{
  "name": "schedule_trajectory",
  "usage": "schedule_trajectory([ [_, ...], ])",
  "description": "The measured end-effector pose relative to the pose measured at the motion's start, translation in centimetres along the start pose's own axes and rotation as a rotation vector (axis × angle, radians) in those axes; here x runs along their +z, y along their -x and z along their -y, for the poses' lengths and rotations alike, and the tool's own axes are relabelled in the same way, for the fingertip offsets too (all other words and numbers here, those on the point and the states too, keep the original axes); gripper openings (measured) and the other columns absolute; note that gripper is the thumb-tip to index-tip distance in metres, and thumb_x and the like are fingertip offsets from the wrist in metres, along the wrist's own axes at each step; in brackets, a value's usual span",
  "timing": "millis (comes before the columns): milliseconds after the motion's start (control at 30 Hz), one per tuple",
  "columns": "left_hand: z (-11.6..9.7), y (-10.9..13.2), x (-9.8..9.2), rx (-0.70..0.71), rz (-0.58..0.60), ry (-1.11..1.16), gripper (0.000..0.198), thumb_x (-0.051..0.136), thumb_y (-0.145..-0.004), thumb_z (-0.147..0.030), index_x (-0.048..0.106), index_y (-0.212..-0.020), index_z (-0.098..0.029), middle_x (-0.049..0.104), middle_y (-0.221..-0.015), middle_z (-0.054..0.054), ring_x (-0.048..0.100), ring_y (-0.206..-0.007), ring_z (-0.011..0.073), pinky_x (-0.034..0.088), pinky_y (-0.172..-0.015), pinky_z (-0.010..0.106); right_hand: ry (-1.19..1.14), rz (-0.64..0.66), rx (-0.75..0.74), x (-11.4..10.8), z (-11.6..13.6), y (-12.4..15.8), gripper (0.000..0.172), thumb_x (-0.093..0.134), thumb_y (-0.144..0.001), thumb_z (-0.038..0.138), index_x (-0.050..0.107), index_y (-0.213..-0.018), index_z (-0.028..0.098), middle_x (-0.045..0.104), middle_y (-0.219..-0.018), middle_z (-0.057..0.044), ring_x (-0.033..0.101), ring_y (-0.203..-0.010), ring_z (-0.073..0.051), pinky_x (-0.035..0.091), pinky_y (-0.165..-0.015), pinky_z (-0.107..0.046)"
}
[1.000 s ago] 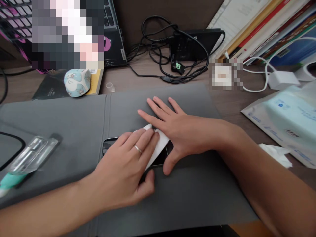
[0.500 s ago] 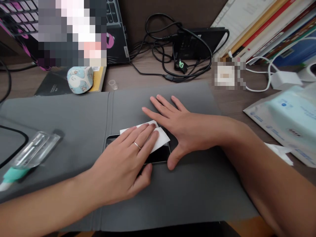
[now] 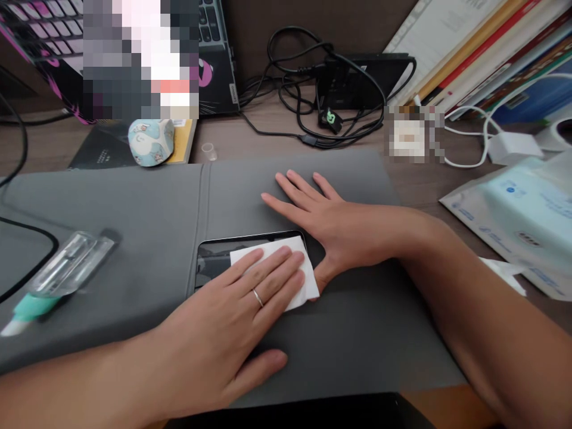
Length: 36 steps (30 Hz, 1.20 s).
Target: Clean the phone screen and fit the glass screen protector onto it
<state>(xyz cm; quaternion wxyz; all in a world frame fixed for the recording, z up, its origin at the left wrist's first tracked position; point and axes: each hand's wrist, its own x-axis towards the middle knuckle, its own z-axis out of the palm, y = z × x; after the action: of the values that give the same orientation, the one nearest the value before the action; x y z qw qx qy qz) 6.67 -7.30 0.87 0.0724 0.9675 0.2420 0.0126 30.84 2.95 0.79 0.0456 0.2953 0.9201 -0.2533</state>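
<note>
A phone (image 3: 214,265) with a dark glossy screen lies flat on the grey desk mat (image 3: 357,357). My left hand (image 3: 232,316), a ring on one finger, presses a folded white tissue (image 3: 308,286) flat against the phone's right part. Its fingers are stretched out over the tissue, with the thumb apart on the near side. Spread open on the mat, my right hand (image 3: 330,232) rests just beyond the phone's right end. The right thumb is by the phone's edge, its tip partly behind the tissue. The phone's near edge is mostly covered by my left hand and the tissue.
A clear bottle with a green collar (image 3: 65,268) lies at left. Behind are a light-blue patterned mouse (image 3: 151,142), a small clear cap (image 3: 208,151), a laptop (image 3: 218,77) and tangled black cables (image 3: 308,140). A pack of wipes (image 3: 513,220) and leaning books (image 3: 482,53) stand at right.
My left hand has slid the tissue toward me and slightly right, uncovering the far part of the phone's screen. My right hand stays spread in place. The view has shifted slightly.
</note>
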Motion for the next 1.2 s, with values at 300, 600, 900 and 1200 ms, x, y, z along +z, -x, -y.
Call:
schedule_trajectory([
  [300, -0.8, 0.4, -0.4, 0.019, 0.016, -0.001, 0.075, 0.037, -0.102, -0.056, 0.026, -0.159, -0.009, 0.023, -0.168, 0.012, 0.022, -0.156, 0.0293, 0.025, -0.125, 0.045, 0.0, -0.02, -0.032, 0.0, -0.2, 0.2, 0.14, 0.072, -0.063, 0.083, -0.002, -0.164, 0.02, -0.016, -0.169, -0.021, -0.02, -0.152, -0.044, -0.008, -0.117, -0.068],
  [600, -3.0, 1.2, 0.0, -0.039, -0.083, -0.323, 0.096, 0.03, -0.094, -0.078, 0.053, -0.142, 0.002, 0.051, -0.15, 0.026, 0.047, -0.14, 0.0422, 0.041, -0.107, 0.051, 0.034, -0.013, -0.027, -0.2, -0.4, 0.1, 0.137, 0.07, -0.065, 0.083, -0.003, -0.164, 0.022, -0.016, -0.169, -0.021, -0.018, -0.152, -0.045, -0.005, -0.117, -0.071],
  [900, -4.4, 2.9, 0.9, -0.135, -0.175, -0.508, 0.09, 0.037, -0.093, -0.077, 0.066, -0.123, 0.004, 0.071, -0.12, 0.028, 0.063, -0.121, 0.0433, 0.049, -0.095, 0.048, 0.045, -0.022, -0.01, -0.3, -0.3, 0.1, 0.139, 0.075, -0.064, 0.08, -0.001, -0.164, 0.022, -0.015, -0.169, -0.021, -0.014, -0.152, -0.049, -0.002, -0.116, -0.073],
  [1200, -6.1, 2.0, 2.0, -0.349, -0.174, -0.633, 0.104, 0.027, -0.092, -0.08, 0.067, -0.115, 0.013, 0.071, -0.111, 0.035, 0.07, -0.107, 0.0465, 0.056, -0.084, 0.048, 0.073, -0.04, -0.023, -0.2, -0.4, 0.2, 0.136, 0.073, -0.065, 0.081, -0.002, -0.164, 0.024, -0.013, -0.169, -0.02, -0.011, -0.152, -0.049, 0.001, -0.116, -0.075],
])
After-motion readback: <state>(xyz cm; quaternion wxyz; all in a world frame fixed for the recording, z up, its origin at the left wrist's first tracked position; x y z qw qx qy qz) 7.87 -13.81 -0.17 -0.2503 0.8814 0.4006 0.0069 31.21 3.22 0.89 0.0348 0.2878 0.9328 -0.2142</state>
